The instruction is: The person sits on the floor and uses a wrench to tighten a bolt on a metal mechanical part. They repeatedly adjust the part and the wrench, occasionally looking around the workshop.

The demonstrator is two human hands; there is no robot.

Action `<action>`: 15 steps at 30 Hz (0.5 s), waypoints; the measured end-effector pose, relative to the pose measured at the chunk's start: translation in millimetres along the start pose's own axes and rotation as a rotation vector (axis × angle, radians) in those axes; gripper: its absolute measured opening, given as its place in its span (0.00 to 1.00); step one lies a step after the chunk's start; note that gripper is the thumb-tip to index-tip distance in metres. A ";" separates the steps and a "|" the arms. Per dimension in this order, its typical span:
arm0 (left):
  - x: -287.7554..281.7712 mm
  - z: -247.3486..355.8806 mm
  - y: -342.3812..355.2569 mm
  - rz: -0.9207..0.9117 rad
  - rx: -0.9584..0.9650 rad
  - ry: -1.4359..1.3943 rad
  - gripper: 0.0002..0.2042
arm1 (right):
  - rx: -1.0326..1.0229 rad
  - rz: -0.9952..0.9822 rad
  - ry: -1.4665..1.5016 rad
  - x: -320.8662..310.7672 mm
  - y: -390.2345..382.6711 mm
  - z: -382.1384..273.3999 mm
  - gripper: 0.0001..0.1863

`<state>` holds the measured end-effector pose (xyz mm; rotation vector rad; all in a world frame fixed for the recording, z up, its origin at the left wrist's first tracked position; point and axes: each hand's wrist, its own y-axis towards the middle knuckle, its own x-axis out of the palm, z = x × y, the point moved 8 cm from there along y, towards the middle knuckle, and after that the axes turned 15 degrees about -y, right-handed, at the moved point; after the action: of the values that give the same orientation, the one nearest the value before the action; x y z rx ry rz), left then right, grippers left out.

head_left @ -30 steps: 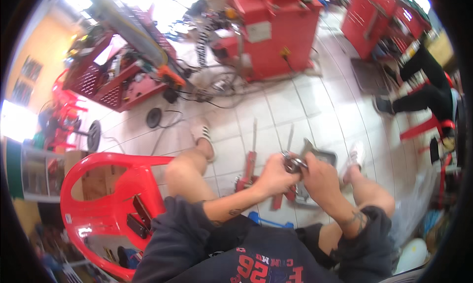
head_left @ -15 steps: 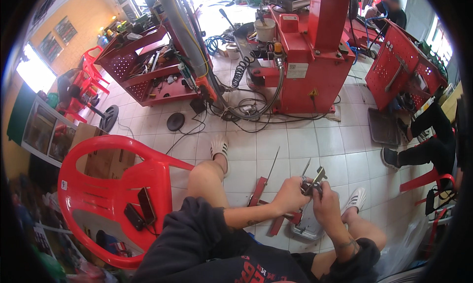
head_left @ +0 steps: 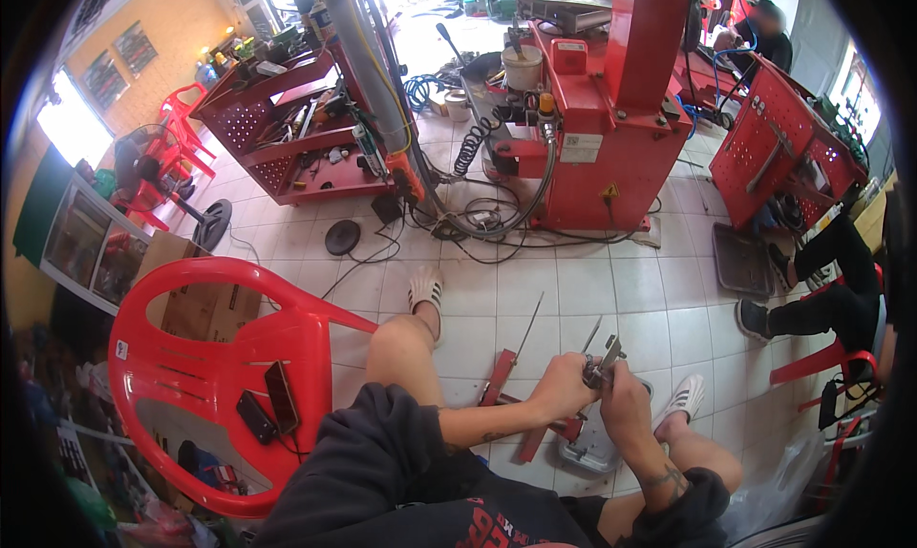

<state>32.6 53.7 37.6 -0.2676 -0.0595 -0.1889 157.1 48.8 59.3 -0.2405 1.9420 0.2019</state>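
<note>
My left hand (head_left: 564, 391) and my right hand (head_left: 626, 410) are closed together around a small metal part with a flat upright piece (head_left: 607, 355), held above my lap; its exact shape is partly hidden by fingers. Beneath them on the tiled floor, between my feet, lie a red metal frame with long thin rods (head_left: 500, 371) and a grey tray (head_left: 587, 453). To my left, a red plastic chair (head_left: 227, 390) carries a phone (head_left: 281, 400) and a black item (head_left: 256, 421).
Red tool carts (head_left: 248, 137) (head_left: 750, 157), a red machine (head_left: 611, 176) and cables on the floor (head_left: 468, 233) stand ahead. A dark tray (head_left: 743, 257) lies at the right, near a seated person's black-clad leg (head_left: 812, 314). Another person (head_left: 764, 42) is at the back right.
The view has steadied and tilted up, so the room sits lower in the picture. My hands and the metal piece they hold have shifted slightly, with the flat piece more upright.
</note>
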 end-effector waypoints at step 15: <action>3.7 -22.9 18.0 -0.134 -0.110 -0.233 0.16 | 0.014 -0.064 0.194 -24.7 7.1 1.9 0.11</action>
<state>40.5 63.9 11.2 -0.3953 -0.2995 -0.2937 166.0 57.9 81.7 -0.3226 2.1237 0.1266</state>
